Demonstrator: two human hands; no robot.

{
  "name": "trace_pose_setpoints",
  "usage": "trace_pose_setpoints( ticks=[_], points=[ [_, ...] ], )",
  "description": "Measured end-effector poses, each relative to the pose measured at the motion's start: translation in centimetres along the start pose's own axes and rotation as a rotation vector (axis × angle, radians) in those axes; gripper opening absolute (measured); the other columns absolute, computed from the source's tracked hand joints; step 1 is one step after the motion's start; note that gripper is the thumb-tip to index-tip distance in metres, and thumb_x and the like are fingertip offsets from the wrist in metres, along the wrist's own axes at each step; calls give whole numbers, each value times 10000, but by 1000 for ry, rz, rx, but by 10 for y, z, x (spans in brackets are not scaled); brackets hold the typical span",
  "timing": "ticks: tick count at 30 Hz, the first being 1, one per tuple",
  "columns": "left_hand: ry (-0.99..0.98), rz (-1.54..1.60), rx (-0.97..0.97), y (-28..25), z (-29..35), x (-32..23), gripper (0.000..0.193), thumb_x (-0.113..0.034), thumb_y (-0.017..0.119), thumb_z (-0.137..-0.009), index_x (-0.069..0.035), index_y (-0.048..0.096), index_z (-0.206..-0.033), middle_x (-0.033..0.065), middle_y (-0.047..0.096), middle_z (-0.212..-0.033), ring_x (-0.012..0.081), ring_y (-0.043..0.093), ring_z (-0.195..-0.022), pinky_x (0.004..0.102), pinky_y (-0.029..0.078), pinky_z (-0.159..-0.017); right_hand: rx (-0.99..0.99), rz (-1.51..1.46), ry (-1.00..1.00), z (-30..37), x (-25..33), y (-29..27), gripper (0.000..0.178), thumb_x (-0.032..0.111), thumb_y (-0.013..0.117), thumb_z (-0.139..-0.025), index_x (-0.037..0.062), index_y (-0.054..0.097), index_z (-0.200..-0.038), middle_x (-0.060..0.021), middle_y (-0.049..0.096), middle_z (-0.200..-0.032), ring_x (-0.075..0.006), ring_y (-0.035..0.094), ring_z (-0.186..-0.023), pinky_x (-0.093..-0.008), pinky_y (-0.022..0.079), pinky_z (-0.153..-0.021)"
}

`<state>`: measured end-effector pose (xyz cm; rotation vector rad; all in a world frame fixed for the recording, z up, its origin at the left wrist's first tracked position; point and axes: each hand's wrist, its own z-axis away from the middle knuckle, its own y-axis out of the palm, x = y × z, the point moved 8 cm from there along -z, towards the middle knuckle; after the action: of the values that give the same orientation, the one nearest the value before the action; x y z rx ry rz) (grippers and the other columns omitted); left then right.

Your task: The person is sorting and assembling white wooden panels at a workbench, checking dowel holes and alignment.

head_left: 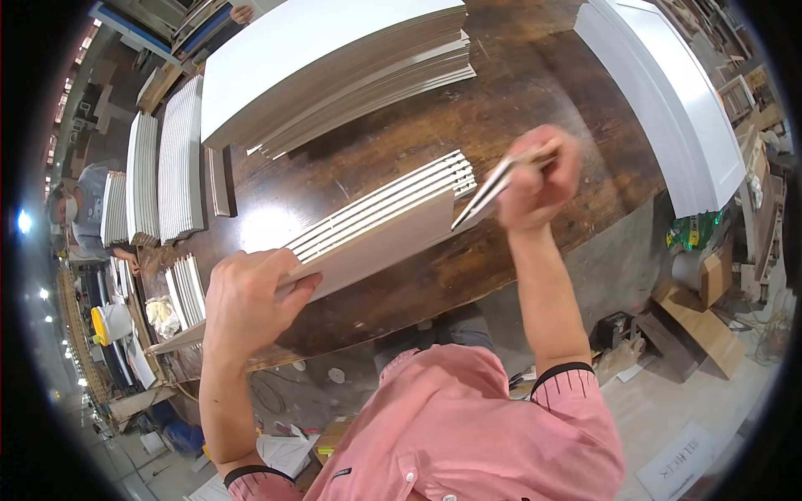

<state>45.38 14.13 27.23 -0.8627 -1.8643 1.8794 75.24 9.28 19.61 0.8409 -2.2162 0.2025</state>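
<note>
My left hand (255, 305) is closed on the left end of a long pale board (388, 246), thumb on one face and fingers on the other. The board is tilted up on its long edge near the front of the table. Behind it lie several white slotted strips (393, 196), side by side. My right hand (541, 179) is closed round a thin, flat, pale piece with a dark edge (493, 190); motion blurs it and its kind is unclear. Its tip is at the board's right end; I cannot tell whether they touch.
A tall stack of white panels (334, 63) stands at the back of the brown wooden table (526, 92). White panels (689, 92) lie at the right. Bundles of white strips (180, 159) stand on the left. Another person (90, 204) is at the far left.
</note>
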Motion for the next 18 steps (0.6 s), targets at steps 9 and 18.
trace_pose_setpoints(
  ticks=[9, 18],
  points=[
    [-13, -3, 22, 3, -6, 7, 279, -205, 827, -728, -55, 592, -715, 109, 607, -637, 342, 574, -587, 424, 453, -590, 157, -185, 8, 31, -4, 38, 665, 553, 755, -862, -4, 562, -1170, -60, 646, -940, -116, 599, -726, -243, 500, -653],
    [-11, 60, 68, 3, -16, 27, 291, -311, 788, -771, -49, 663, -797, 163, 626, -673, 389, 622, -668, 475, 481, -618, 123, -196, 81, 29, -19, 47, 640, 501, 711, -921, -5, 502, -1251, -45, 567, -1008, -101, 553, -847, -243, 468, -749]
  ],
)
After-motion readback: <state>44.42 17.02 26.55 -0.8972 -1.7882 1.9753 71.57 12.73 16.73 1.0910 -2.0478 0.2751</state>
